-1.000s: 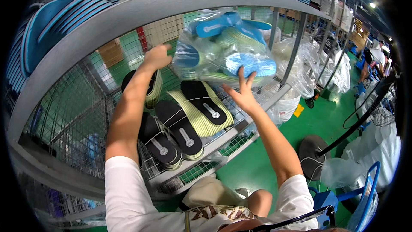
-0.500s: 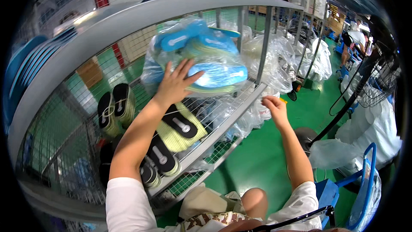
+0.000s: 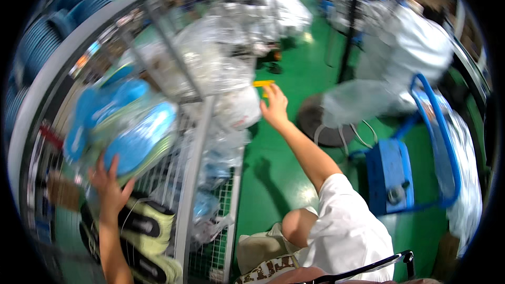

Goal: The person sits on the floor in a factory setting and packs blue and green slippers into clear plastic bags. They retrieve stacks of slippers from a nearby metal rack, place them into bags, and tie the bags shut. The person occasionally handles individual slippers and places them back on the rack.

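Observation:
My left hand (image 3: 109,184) lies with its fingers apart against a clear plastic bag (image 3: 97,102) of blue and pale-green insoles on the wire rack. Close to that wrist are bundles of black and pale-yellow insoles (image 3: 144,226), tied with thin cord. My right hand (image 3: 274,109) reaches out over the aisle, thumb apart from its fingers. Beside its fingertips shows a small yellow object (image 3: 263,83); its kind and whether the fingers touch it are unclear. The picture is smeared by motion.
The rack's grey metal edge (image 3: 195,179) runs between my arms. Clear plastic bags (image 3: 215,63) bulge at its far end. On the right stand a blue hand cart (image 3: 390,171), a round dark stand base (image 3: 321,121) with loose cords, and a large white sack (image 3: 405,44).
My view has swung right, so the rack and bag now lie farther left. My left hand has slid to the bag's near edge; my right hand's fingers have opened and reach farther forward.

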`<state>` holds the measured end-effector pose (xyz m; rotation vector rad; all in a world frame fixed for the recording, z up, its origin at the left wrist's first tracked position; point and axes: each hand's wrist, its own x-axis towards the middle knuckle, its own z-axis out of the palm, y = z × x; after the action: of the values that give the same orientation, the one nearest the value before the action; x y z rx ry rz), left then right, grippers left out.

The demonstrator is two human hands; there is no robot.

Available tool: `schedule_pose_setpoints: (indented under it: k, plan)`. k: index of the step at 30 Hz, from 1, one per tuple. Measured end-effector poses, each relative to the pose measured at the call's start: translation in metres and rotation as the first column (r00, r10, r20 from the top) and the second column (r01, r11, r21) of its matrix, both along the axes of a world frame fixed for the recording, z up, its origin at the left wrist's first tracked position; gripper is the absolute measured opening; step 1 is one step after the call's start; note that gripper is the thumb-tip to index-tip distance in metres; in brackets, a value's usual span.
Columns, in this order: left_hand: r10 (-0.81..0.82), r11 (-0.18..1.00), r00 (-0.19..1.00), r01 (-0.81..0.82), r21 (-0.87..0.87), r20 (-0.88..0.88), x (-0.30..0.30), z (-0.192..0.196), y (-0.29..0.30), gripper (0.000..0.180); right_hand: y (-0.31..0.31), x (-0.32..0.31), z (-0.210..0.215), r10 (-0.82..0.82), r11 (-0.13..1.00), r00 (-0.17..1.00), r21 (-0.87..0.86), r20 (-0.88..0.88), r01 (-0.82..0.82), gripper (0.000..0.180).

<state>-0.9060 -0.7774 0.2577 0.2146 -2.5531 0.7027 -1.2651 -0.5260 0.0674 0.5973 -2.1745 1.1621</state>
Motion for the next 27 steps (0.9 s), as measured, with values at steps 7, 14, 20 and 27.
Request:
schedule_pose_setpoints:
  k: [7, 14, 20, 27]
  plan:
    - [-0.028, 0.988, 0.994, 0.012, -0.156, -0.102, -0.020, -0.032, -0.028, 0.058, 0.262, -0.054, -0.043, -0.670, 0.381, 0.615, 0.518, -0.415, 0.766, 0.046]
    - [-0.150, 0.967, 0.978, 0.114, -0.229, -0.145, -0.022, -0.037, -0.047, 0.057, 0.369, -0.010, 0.012, -0.752, 0.590, 0.115, 0.741, 0.649, -0.321, 0.055]
    - [-0.143, 0.954, 0.974, 0.087, -0.288, -0.178, -0.026, -0.037, -0.047, 0.058, 0.354, 0.092, 0.001, -0.714, 0.436, 0.291, 0.730, 0.637, -0.527, 0.044]
    - [-0.190, 0.948, 0.951, 0.113, -0.297, -0.245, -0.033, -0.045, -0.055, 0.057, 0.362, 0.197, -0.011, -0.586, 0.525, 0.510, 0.774, 0.630, -0.353, 0.035]
